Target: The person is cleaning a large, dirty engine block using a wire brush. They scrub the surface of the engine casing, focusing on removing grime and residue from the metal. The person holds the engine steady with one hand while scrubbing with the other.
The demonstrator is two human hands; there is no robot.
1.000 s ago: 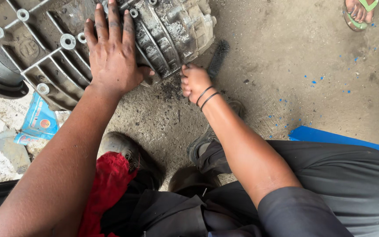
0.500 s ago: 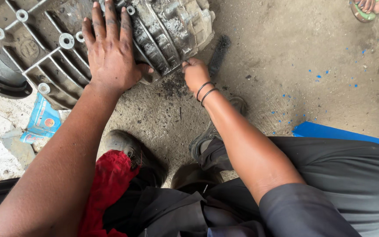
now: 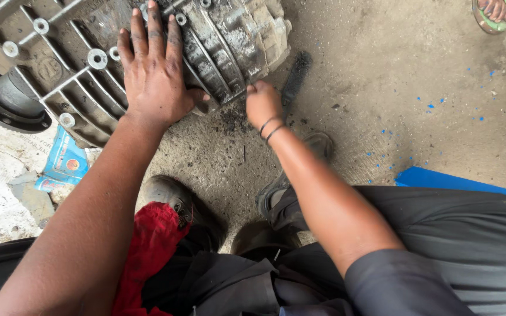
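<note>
On the dusty concrete floor [image 3: 382,76] lies a large, grimy, ribbed grey cast-metal housing [image 3: 224,41] with bolt bosses along its webs, filling the upper left of the view. The left hand [image 3: 156,70] rests flat on it, fingers spread and straight, palm pressing the ribbed face and thumb hooked over the lower edge; it grips nothing. The right hand [image 3: 263,103], with two thin dark bands at the wrist, is curled into a fist just beside the housing's lower right corner, clenched around what seems to be the handle of a dark, narrow brush [image 3: 296,76], whose bristled end stretches up and to the right over the floor; the handle itself is hidden within the fist. A patch of black grit [image 3: 232,120] lies on the floor below that corner, between the two hands. Left of the housing a round dark metal flange [image 3: 7,102] projects, and below it a crumpled blue packet [image 3: 62,161] lies on the ground. A red cloth [image 3: 147,246] sits on the person's lap beside a worn dark shoe [image 3: 174,199]. At the far upper right, another person's foot in a green sandal [image 3: 493,14] stands well apart.
</note>
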